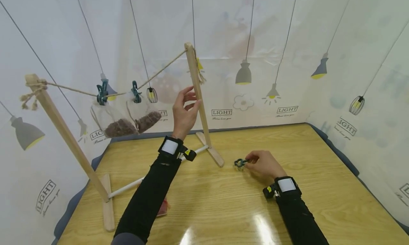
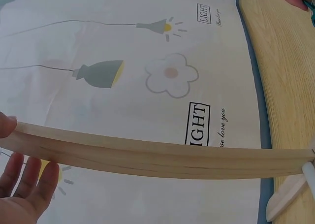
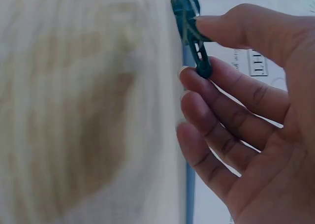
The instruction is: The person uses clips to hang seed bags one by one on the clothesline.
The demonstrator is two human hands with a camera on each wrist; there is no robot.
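Observation:
My left hand [image 1: 186,113] is up at the right-hand wooden post [image 1: 201,106] of a small clothesline frame. In the left wrist view its thumb lies at one edge of the post and its fingertips at the other, pinching it. Low over the table at the right, my right hand [image 1: 263,163] pinches a dark green clothespin [image 3: 193,32] between thumb and index finger; the other fingers are loosely bent. Two more green clothespins [image 1: 102,92] sit on the sagging rope [image 1: 167,66]. From them hang clear bags with brown contents [image 1: 119,128].
The frame's left post [image 1: 67,142] stands at the left, joined to the right one by a white rod [image 1: 126,187]. A reddish packet [image 1: 163,208] lies partly hidden under the left forearm. Lamp-printed sheeting [image 1: 268,106] walls in the wooden table [image 1: 217,209].

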